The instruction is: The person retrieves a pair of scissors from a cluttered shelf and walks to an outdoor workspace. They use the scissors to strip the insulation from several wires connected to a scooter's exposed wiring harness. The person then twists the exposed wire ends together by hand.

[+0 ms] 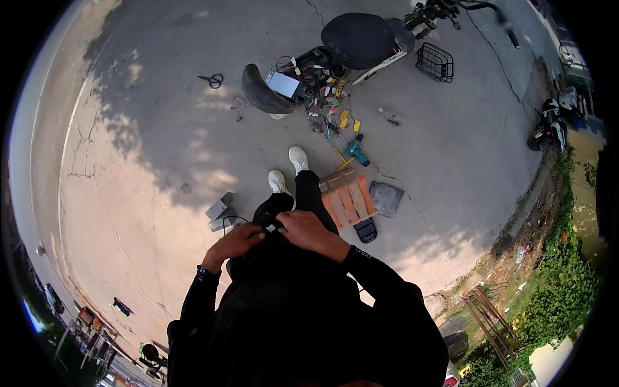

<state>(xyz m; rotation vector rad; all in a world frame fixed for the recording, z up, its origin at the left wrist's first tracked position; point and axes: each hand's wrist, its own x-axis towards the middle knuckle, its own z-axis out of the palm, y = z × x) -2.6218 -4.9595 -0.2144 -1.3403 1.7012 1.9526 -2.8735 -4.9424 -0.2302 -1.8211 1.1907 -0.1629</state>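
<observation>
Both hands meet in front of my body, above my lap. My left hand [237,242] is closed, its fingertips at a dark item beside a thin black cable [227,221] that loops outward. What the left fingers hold is hidden against my black clothes. From the other side my right hand [305,230] pinches with bent fingers at a small white piece [271,228] set against something black. Its exact kind is too small to make out. Beyond my shoes, an electric scooter [358,40] stands with its wiring [317,90] exposed.
A silver box [282,84] lies by the wiring. Scissors [214,80] are on the ground at left. A teal power drill [356,150], a hammer [334,151], yellow pieces [343,119] and a bottle [391,116] lie ahead. Beside me are an orange slatted stool [349,198], grey box [222,211] and flat panel [387,198].
</observation>
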